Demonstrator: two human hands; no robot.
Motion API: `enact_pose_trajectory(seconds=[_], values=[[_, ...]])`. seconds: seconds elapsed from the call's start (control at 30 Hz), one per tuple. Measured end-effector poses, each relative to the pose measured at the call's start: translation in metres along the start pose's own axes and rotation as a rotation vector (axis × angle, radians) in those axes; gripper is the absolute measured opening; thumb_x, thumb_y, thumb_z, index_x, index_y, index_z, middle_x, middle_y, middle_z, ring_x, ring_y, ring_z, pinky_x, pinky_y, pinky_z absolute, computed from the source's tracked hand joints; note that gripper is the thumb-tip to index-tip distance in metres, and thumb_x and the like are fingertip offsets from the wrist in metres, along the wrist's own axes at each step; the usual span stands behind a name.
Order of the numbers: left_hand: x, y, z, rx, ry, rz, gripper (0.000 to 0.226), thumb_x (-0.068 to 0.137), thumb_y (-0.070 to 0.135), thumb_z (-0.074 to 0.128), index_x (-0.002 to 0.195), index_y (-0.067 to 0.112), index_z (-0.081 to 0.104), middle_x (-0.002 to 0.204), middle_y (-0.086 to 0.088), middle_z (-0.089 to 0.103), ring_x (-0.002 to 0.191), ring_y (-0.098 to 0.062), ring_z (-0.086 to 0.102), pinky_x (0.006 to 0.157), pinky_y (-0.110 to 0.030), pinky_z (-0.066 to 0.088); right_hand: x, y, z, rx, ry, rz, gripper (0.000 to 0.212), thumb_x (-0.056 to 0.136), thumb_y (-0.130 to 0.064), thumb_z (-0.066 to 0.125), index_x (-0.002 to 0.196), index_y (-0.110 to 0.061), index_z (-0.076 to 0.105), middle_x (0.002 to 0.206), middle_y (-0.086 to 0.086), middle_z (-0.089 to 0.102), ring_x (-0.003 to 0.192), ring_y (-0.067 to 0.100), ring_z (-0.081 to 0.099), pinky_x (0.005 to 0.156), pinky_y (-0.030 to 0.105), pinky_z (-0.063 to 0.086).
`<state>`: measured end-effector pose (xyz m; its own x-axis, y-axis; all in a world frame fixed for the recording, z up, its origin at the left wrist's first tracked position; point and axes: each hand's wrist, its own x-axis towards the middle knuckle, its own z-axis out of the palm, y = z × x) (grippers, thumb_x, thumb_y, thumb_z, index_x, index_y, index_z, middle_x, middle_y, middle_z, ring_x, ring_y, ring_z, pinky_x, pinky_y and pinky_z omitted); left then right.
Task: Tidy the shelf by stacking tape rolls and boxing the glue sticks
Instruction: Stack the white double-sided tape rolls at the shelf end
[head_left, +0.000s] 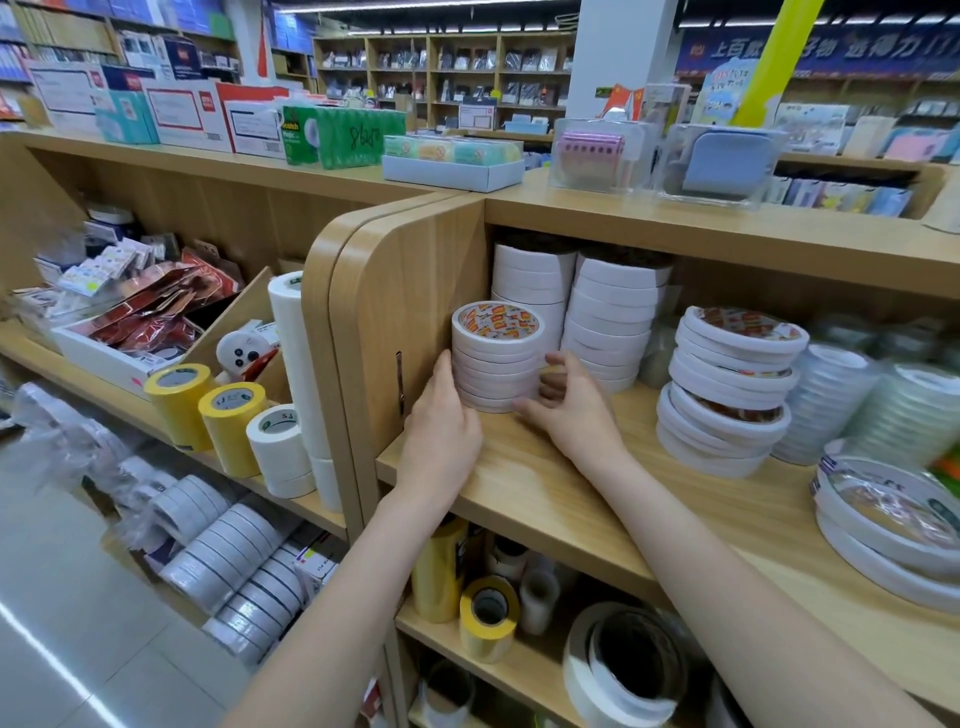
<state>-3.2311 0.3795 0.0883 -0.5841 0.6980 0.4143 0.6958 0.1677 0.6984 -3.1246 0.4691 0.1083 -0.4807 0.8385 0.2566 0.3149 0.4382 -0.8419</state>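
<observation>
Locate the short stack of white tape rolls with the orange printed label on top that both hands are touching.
In the head view, the short stack of white tape rolls stands at the shelf's left end against the wooden side panel, between the left hand and right hand.

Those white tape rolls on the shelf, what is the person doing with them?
A person is tidying a shop shelf. Both hands are on a neat stack of white tape rolls at the shelf's left end, beside the wooden side panel. The left hand presses flat against the stack's left side, and the right hand curls its fingers round the right side. Taller white stacks stand behind, and a leaning, messy stack waits further right.
</observation>
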Motion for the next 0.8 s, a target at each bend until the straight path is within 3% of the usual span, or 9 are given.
enact_pose_trajectory(seconds=[0.13,0.27,0.37,0.47,0.57,0.63,0.73,0.8], values=[[-0.013,0.000,-0.002,-0.101,0.167,0.089,0.051,0.086,-0.005,0.044,0.136,0.004,0.038,0.133,-0.009,0.045,0.124,-0.020,0.044,0.099,-0.019,0.030,-0.043,0.004,-0.040,-0.135,0.011,0.004,0.060,0.078,-0.012,0.070,0.130,-0.018,0.041,0.118,-0.002,0.054,0.099,0.010,0.055,0.079,0.016,0.043],[-0.019,0.021,0.010,-0.148,0.196,0.199,0.047,0.082,-0.010,0.047,0.128,0.001,0.045,0.121,-0.009,0.048,0.114,-0.018,0.047,0.097,-0.020,0.034,-0.092,0.001,-0.096,-0.179,0.274,-0.205,0.038,0.079,-0.005,0.067,0.112,-0.021,0.054,0.101,-0.005,0.062,0.091,0.004,0.061,0.075,0.007,0.047],[-0.014,0.047,0.028,-0.152,0.138,0.316,0.047,0.080,-0.009,0.053,0.126,0.001,0.047,0.118,-0.009,0.051,0.112,-0.016,0.048,0.097,-0.018,0.034,-0.082,-0.002,-0.139,-0.390,0.377,-0.286,0.040,0.081,-0.003,0.064,0.118,-0.015,0.054,0.110,0.000,0.059,0.102,0.019,0.057,0.089,0.028,0.046],[-0.011,0.072,0.047,-0.190,0.049,0.350,0.052,0.079,-0.005,0.057,0.129,0.003,0.045,0.120,-0.009,0.052,0.114,-0.019,0.049,0.100,-0.030,0.039,-0.055,-0.001,-0.170,-0.612,0.272,-0.256,0.049,0.084,-0.002,0.059,0.129,-0.015,0.046,0.128,0.004,0.049,0.107,0.022,0.048,0.089,0.022,0.031],[-0.011,0.089,0.067,-0.203,-0.179,0.322,0.060,0.082,0.004,0.061,0.137,0.006,0.036,0.132,-0.010,0.045,0.121,-0.022,0.045,0.102,-0.036,0.037,-0.035,-0.007,-0.187,-0.775,0.033,-0.180,0.046,0.089,-0.013,0.056,0.133,-0.016,0.042,0.131,0.003,0.048,0.093,0.016,0.051,0.082,0.023,0.035],[-0.014,0.095,0.079,-0.230,-0.342,0.310,0.067,0.082,0.013,0.065,0.140,0.009,0.031,0.137,-0.008,0.044,0.124,-0.021,0.045,0.103,-0.035,0.037,-0.027,-0.013,-0.195,-0.858,-0.141,-0.130,0.048,0.088,-0.021,0.059,0.133,-0.015,0.042,0.129,0.003,0.049,0.102,0.018,0.051,0.085,0.026,0.038],[-0.017,0.099,0.090,-0.281,-0.493,0.276,0.085,0.078,0.023,0.072,0.145,0.013,0.020,0.142,-0.001,0.038,0.129,-0.016,0.041,0.104,-0.021,0.031,-0.018,-0.026,-0.198,-0.978,-0.263,-0.119,0.044,0.078,-0.027,0.070,0.118,-0.016,0.053,0.112,0.001,0.054,0.100,0.018,0.050,0.082,0.030,0.041],[-0.016,0.103,0.096,-0.300,-0.522,0.242,0.099,0.074,0.026,0.077,0.148,0.012,0.012,0.146,0.003,0.030,0.133,-0.012,0.031,0.104,-0.014,0.023,-0.012,-0.030,-0.195,-1.071,-0.284,-0.130,0.023,0.075,-0.026,0.072,0.091,-0.021,0.057,0.091,-0.004,0.054,0.086,0.016,0.049,0.065,0.029,0.040]])
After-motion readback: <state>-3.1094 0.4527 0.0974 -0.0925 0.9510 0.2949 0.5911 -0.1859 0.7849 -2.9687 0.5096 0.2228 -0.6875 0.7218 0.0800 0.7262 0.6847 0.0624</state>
